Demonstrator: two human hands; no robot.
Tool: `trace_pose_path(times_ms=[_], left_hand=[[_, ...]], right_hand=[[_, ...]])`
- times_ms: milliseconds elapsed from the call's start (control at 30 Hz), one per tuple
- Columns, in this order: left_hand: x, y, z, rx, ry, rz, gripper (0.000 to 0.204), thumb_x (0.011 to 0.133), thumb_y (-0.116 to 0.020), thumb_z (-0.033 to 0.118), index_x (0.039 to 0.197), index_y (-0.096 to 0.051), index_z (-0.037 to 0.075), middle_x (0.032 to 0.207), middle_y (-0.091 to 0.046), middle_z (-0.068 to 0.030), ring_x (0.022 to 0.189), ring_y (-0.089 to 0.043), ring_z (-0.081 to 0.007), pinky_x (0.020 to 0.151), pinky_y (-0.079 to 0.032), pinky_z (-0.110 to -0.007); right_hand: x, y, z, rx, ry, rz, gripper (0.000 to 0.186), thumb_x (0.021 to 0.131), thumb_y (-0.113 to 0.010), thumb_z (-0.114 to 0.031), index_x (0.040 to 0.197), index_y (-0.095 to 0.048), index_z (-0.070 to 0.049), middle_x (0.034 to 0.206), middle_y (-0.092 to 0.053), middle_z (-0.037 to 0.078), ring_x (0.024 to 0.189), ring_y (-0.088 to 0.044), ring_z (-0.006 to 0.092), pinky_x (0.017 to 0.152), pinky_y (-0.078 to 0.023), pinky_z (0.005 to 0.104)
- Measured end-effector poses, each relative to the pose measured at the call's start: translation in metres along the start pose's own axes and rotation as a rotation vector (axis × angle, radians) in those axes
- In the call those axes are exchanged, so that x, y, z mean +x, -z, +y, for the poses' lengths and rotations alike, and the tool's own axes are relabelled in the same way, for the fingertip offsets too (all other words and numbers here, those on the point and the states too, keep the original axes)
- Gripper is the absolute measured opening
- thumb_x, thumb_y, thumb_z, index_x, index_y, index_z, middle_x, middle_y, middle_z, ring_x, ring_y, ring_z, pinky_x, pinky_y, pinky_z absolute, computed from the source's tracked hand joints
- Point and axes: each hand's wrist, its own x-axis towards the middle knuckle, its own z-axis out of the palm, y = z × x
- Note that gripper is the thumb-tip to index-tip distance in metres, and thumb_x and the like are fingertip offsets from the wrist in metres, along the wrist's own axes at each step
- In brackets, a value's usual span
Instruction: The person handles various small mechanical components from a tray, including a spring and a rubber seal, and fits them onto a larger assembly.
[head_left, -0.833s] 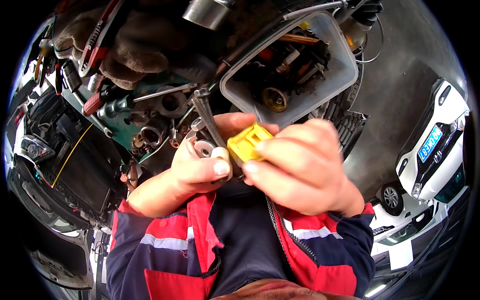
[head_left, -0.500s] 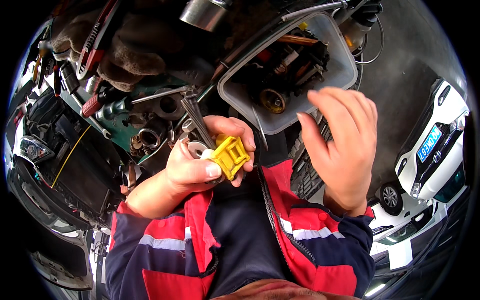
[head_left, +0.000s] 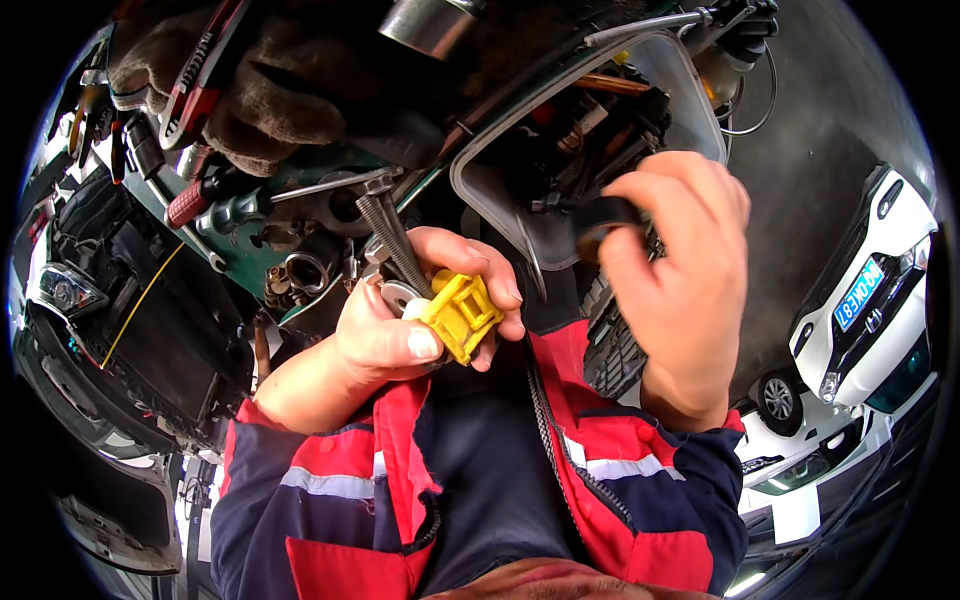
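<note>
My left hand (head_left: 390, 320) is closed around a bunch of small parts. Among them are a yellow plastic block with square openings (head_left: 462, 318), long threaded bolts (head_left: 392, 240) pointing up and away, and a pale washer (head_left: 398, 297) by the thumb. My right hand (head_left: 685, 255) pinches a dark ring-shaped part (head_left: 603, 218), blurred by motion, between thumb and fingers. It hangs over the near side of a translucent plastic bin (head_left: 480, 185), which holds several dark, greasy metal parts (head_left: 600, 130).
Left of the bin, a greenish work surface (head_left: 240, 250) carries a screwdriver (head_left: 240, 212), round metal fittings (head_left: 308, 270), work gloves (head_left: 275, 105) and a red adjustable wrench (head_left: 200, 85). A metal cylinder (head_left: 430, 25) stands farther back. White cars (head_left: 860, 300) are parked at the right.
My right hand was open above the bin; its fingers have closed on the dark ring-shaped part and lifted it from the bin. The left hand keeps its grip.
</note>
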Motion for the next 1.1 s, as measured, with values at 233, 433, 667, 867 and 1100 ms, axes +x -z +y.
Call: trace_pose_path(times_ms=[233,433,667,867,1100], left_hand=[[-0.001,-0.004,0.001,-0.018,0.037,0.028,0.055,0.079,-0.067,0.011,0.13,-0.048,0.008,0.115,-0.05,-0.0219,0.103,-0.058,-0.0395,0.069,-0.058,-0.038],[-0.003,-0.002,0.002,-0.006,0.026,0.031,0.055,0.077,-0.066,0.013,0.129,-0.049,0.009,0.114,-0.05,-0.0219,0.102,-0.058,-0.0399,0.066,-0.057,-0.038],[-0.003,0.0,0.002,-0.061,0.012,0.047,0.054,0.077,-0.065,0.012,0.129,-0.049,0.007,0.114,-0.05,-0.0229,0.102,-0.058,-0.0406,0.068,-0.059,-0.039],[-0.001,-0.005,0.004,-0.043,0.02,0.068,0.051,0.08,-0.071,0.012,0.127,-0.051,0.005,0.117,-0.056,-0.0228,0.102,-0.064,-0.0327,0.073,-0.058,-0.037],[-0.002,-0.006,0.004,-0.028,0.032,0.096,0.056,0.08,-0.072,0.012,0.13,-0.049,0.004,0.116,-0.057,-0.022,0.102,-0.064,-0.0331,0.073,-0.058,-0.036]], right_hand=[[0.003,0.005,0.011,0.072,-0.126,0.211,0.028,0.07,-0.065,0.005,0.097,-0.067,-0.004,0.086,-0.063,0.009,0.072,-0.06,0.024,0.066,-0.046,0.0328],[0.025,0.022,-0.019,0.37,-0.259,0.079,0.033,0.084,-0.06,0.009,0.117,-0.061,0.003,0.098,-0.064,0.006,0.085,-0.059,0.0084,0.073,-0.044,0.0173],[0.062,0.007,-0.01,0.631,-0.189,0.447,0.037,0.09,-0.059,0.003,0.125,-0.051,0.01,0.111,-0.065,0.019,0.097,-0.065,0.0195,0.085,-0.05,0.0248],[0.03,0.014,0.001,0.41,-0.216,0.393,0.023,0.09,-0.06,0.0,0.112,-0.062,0.005,0.102,-0.069,0.013,0.088,-0.065,0.0145,0.082,-0.049,0.0263],[0.02,0.026,-0.008,-0.288,0.019,-0.212,0.017,0.072,-0.071,-0.011,0.088,-0.066,-0.007,0.09,-0.06,0.007,0.085,-0.058,0.0259,0.078,-0.044,0.0369]])
